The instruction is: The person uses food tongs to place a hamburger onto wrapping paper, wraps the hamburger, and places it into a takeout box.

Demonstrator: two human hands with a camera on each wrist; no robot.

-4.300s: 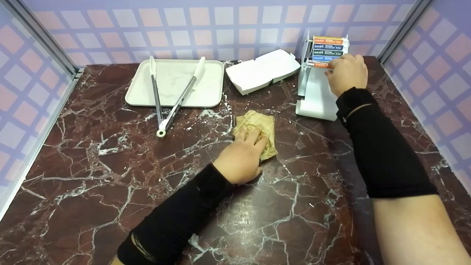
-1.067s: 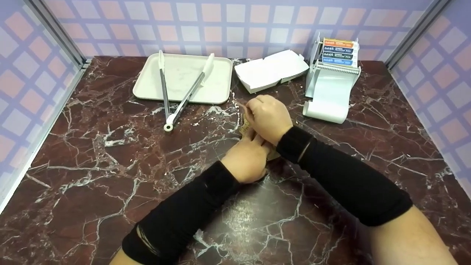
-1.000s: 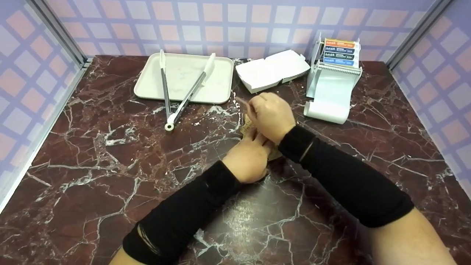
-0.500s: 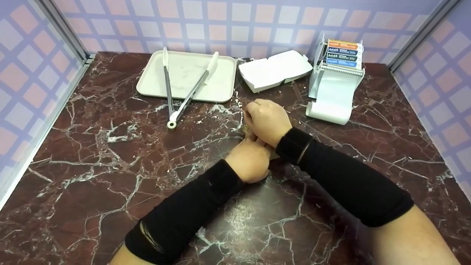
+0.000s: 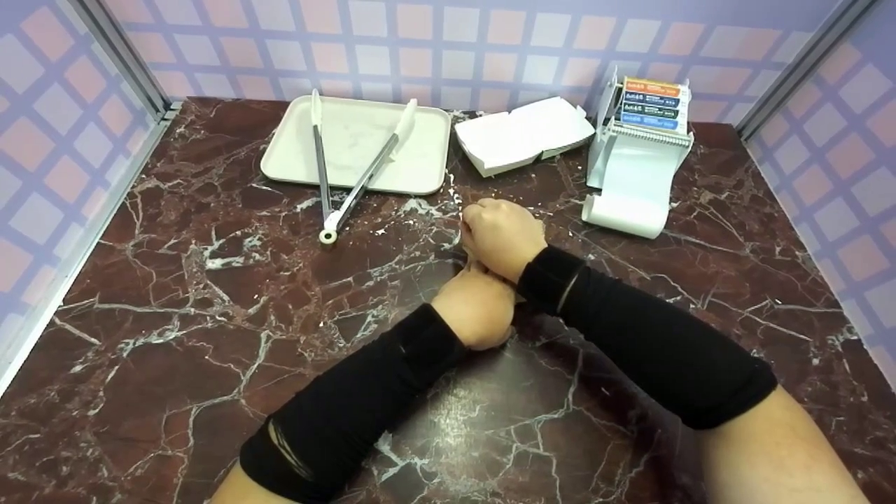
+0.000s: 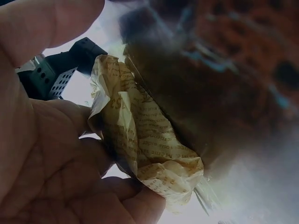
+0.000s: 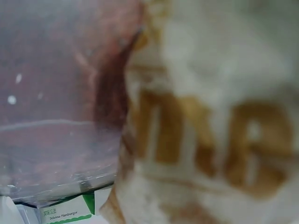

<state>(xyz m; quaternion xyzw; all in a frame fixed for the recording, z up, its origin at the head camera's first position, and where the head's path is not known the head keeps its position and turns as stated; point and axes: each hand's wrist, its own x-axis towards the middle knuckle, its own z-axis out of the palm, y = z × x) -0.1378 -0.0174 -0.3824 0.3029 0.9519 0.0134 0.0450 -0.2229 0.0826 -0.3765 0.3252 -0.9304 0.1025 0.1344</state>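
Note:
A bundle wrapped in printed brown paper [image 6: 149,135] lies mostly hidden under both hands in the head view. In the left wrist view its wrapping is creased, and the extended fingers of my left hand [image 5: 477,308] rest against it, the thumb held apart. My right hand [image 5: 502,234] lies over the far part of the bundle, fingers bent downward and fingertips hidden. Big brown letters on the paper [image 7: 210,135] fill the right wrist view at close range. I cannot tell whether the right fingers pinch anything.
Silver tongs [image 5: 360,182] with white tips lie across a cream tray [image 5: 280,157] at the back left. A white paper box [image 5: 528,133] stands beside it. Back right is a label dispenser [image 5: 609,154] with several coloured rolls and a curled backing strip [image 5: 626,215].
My right hand has left the label dispenser and come left onto the bundle. A thin strip that stuck out of its fingers a second ago is out of sight. The left hand stays.

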